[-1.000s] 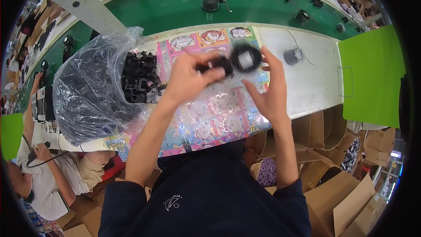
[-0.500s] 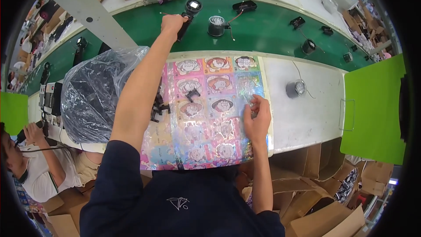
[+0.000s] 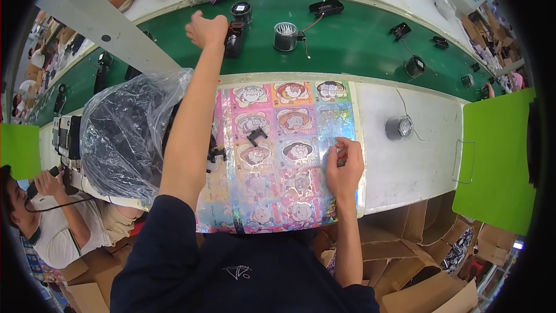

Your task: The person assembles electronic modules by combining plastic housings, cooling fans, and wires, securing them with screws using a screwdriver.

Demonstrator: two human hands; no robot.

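My left hand (image 3: 207, 29) is stretched out over the green belt (image 3: 174, 37), its fingers spread and holding nothing. Just right of it lies a black device (image 3: 234, 40) with a handle-like body and a round head (image 3: 241, 11). My right hand (image 3: 346, 168) rests at the right edge of the shiny printed mat (image 3: 298, 182), fingers loosely curled and the thumb apart. I see nothing clearly held in it. A small black bracket (image 3: 256, 135) lies on the mat, and more black parts (image 3: 216, 155) are partly hidden by my left forearm.
A clear plastic bag (image 3: 121, 139) of dark parts stands left of the mat. On the belt are a clear-fronted round unit (image 3: 285, 37) with wires and a black housing (image 3: 326, 7). Another round unit (image 3: 399, 128) sits on the white table. A person (image 3: 69, 214) is at the left.
My left hand has let go of the black device and moved left of it, fingers spreading. The device now lies on the belt. The right hand stays by the mat's edge; the view has shifted slightly.
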